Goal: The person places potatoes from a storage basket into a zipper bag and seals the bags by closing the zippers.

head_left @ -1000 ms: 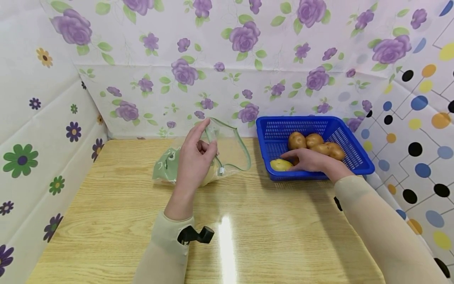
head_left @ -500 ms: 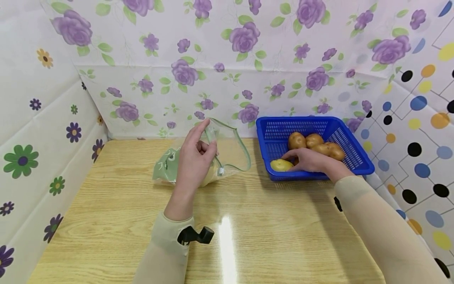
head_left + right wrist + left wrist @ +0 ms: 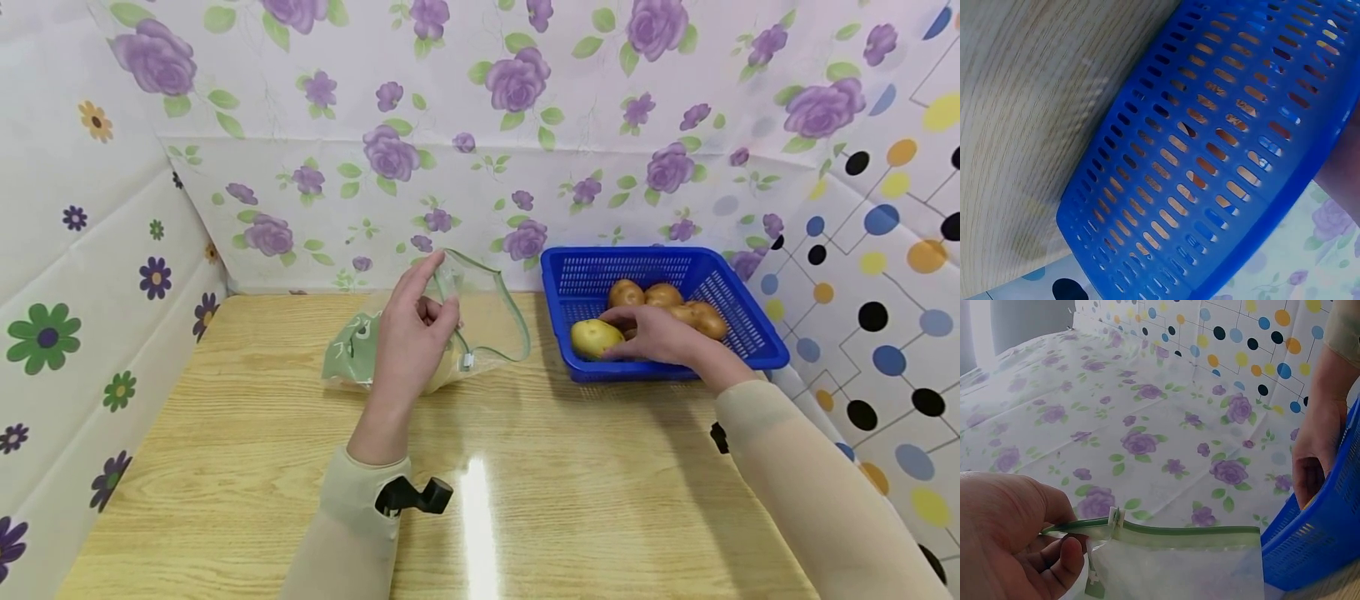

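Note:
In the head view my left hand (image 3: 412,333) holds the rim of a clear zip bag (image 3: 491,317) with green edging. The left wrist view shows the bag's zip edge (image 3: 1185,536) running from between the fingers and thumb. The bag leans on the table with its mouth spread, and something pale lies inside, mostly hidden. My right hand (image 3: 660,333) reaches into a blue basket (image 3: 558,300) and grips a lemon-like yellow fruit (image 3: 595,338) between fingers and thumb, raised near the front wall. In the right wrist view the basket wall (image 3: 1166,156) hides the fingers.
Several brown potatoes (image 3: 627,295) sit in the basket, behind and beside the right hand. The basket stands at the back right of the wooden table (image 3: 570,483). Flowered sheeting (image 3: 465,183) rises behind, with a dotted sheet (image 3: 885,317) on the right.
The yellow fruit has risen and turned slightly in the right hand, showing more of its surface. The left hand and the bag have stayed in place.

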The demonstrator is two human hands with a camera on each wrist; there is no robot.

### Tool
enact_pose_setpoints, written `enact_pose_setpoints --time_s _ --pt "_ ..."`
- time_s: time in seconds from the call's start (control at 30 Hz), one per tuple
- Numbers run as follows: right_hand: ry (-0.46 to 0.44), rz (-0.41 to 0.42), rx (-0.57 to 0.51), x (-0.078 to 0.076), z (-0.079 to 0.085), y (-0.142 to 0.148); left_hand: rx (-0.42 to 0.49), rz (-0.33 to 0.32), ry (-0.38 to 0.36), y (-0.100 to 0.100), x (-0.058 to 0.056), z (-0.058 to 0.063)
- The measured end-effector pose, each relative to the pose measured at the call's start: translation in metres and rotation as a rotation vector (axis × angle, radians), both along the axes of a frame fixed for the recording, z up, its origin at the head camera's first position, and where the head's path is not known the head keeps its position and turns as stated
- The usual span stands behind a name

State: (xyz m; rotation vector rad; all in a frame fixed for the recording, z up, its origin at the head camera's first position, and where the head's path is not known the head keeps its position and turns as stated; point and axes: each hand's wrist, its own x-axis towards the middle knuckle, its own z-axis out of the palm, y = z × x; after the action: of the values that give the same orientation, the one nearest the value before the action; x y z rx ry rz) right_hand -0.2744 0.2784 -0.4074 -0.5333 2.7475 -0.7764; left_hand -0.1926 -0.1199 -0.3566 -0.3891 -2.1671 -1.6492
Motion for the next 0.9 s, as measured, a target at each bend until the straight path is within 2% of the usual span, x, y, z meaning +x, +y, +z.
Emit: enact_pose_setpoints --time_s 0.2,0.33,0.6,0.73,0.9 --pt "-0.009 -0.037 -0.065 0.003 0.005 -0.001 -0.006 -0.001 -0.005 0.0 0.0 -0.001" --pt "0.016 -0.047 -0.112 0.005 0.01 -0.002 -0.006 -0.003 0.002 0.001 -0.001 -0.002" --pt "0.05 -0.063 -0.13 0.016 0.029 -0.014 0.004 -0.015 0.006 0.002 -0.001 -0.001" --pt "0.037 -0.073 -0.165 0.023 0.038 -0.022 0.021 -0.026 0.0 0.002 -0.001 -0.001" --pt "0.015 -0.126 -0.23 0.032 0.049 -0.032 0.027 -0.033 -0.002 0.001 0.0 0.0"
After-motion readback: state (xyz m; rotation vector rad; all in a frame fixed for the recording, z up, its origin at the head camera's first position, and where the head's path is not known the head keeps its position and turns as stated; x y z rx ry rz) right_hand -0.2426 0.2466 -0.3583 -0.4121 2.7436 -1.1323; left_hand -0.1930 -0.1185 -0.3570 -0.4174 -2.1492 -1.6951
